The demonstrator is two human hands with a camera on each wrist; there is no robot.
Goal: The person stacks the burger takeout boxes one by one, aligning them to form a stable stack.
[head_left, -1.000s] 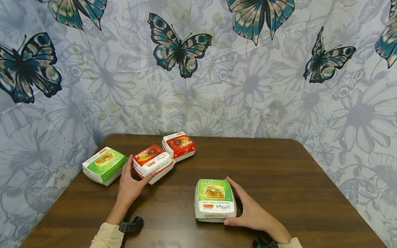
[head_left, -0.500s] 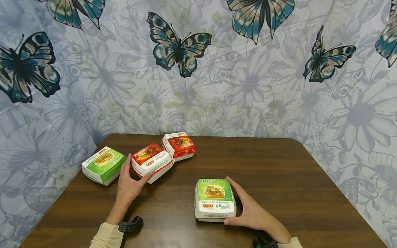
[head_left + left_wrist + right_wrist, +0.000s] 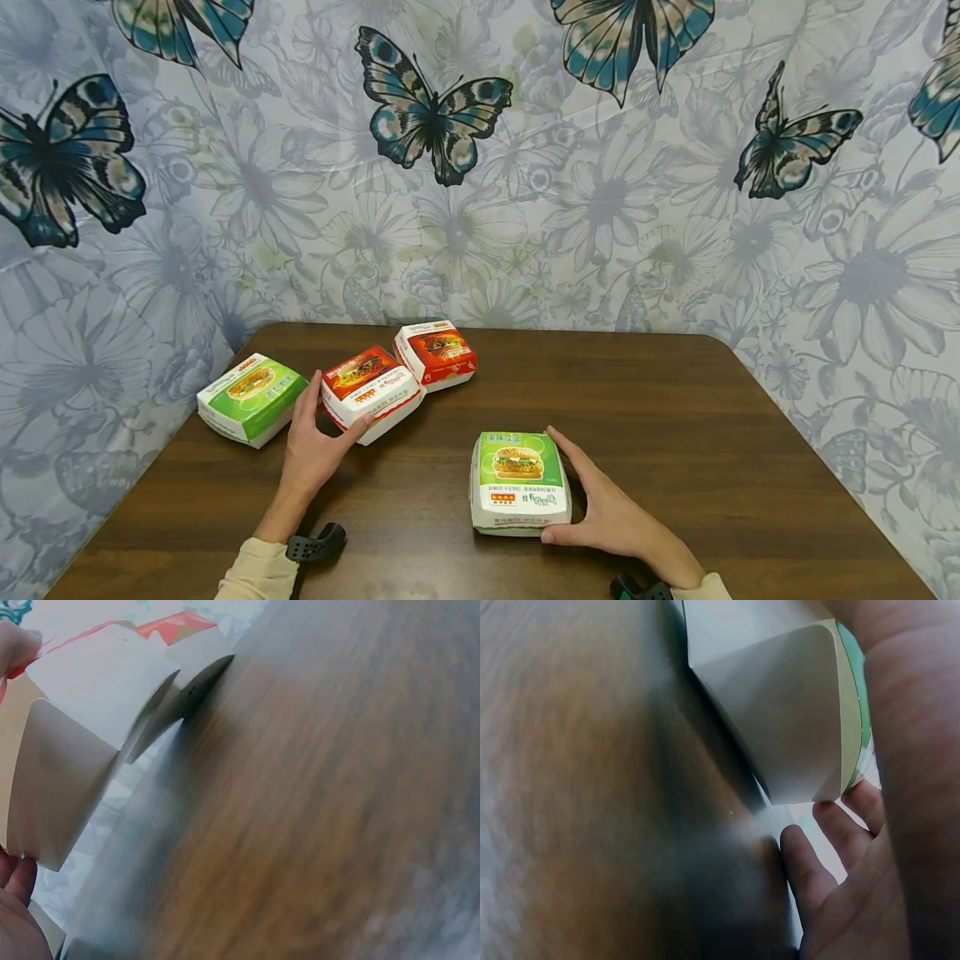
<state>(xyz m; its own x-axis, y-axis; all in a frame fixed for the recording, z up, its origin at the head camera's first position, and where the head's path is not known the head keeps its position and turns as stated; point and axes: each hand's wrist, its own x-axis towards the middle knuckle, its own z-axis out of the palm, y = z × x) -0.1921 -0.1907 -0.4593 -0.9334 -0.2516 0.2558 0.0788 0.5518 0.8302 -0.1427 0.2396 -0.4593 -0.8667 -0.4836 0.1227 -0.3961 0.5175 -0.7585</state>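
My left hand [image 3: 315, 454] spans the nearer red-and-white burger box [image 3: 371, 393] at the left of the table, fingers along its left side and thumb at its near corner. In the left wrist view the thumb is at the top edge of this box [image 3: 97, 679] and fingertips touch its lower corner. On the right, my right hand [image 3: 607, 508] holds a green-and-white burger box [image 3: 520, 485] by its right side, thumb at the near corner, index finger at the far one. Fingertips meet the edge of that box [image 3: 780, 712] in the right wrist view.
Behind the nearer red box, corner against it, sits another red box [image 3: 435, 353]. A second green box [image 3: 253, 400] lies left of my left hand. The brown wooden table [image 3: 637, 400] ends at a butterfly-patterned cloth [image 3: 600, 250].
Since half a second ago both red boxes have shifted very slightly right, with my left hand still around the nearer one. My right hand and its green box stay put.
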